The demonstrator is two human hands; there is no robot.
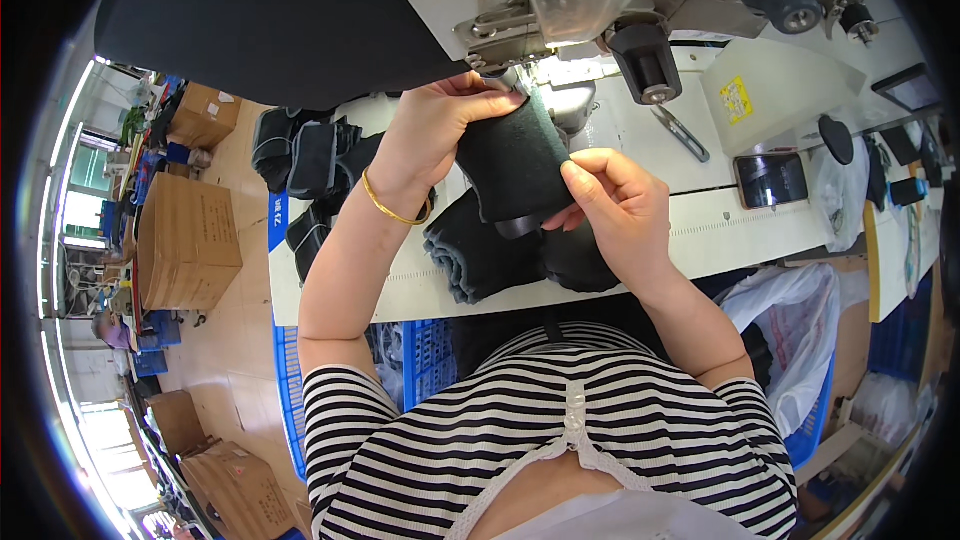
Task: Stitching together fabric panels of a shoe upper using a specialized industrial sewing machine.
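Striped shirt [540, 410] filling foreground. Black fabric piece [515, 165] sitting at sewing machine head [500, 35]; left hand [435, 125] pinching far-left corner, right hand [630, 215] pinching right edge, likely keeping it straight, taut. Folded black bundle [490, 250] resting on table [720, 240], seemingly for easy reach.

A brown cardboard carton [195, 245] stands at nine o'clock, a smaller carton [207, 115] at ten, and an open box [237, 488] between seven and eight. Metal thread snips [684, 135] lie at two, near a yellow sticker [736, 100]. A dark-screened smartphone [771, 181] rests just before three. Toward four, a white plastic bag [803, 325] drapes over a blue basket [820, 410].
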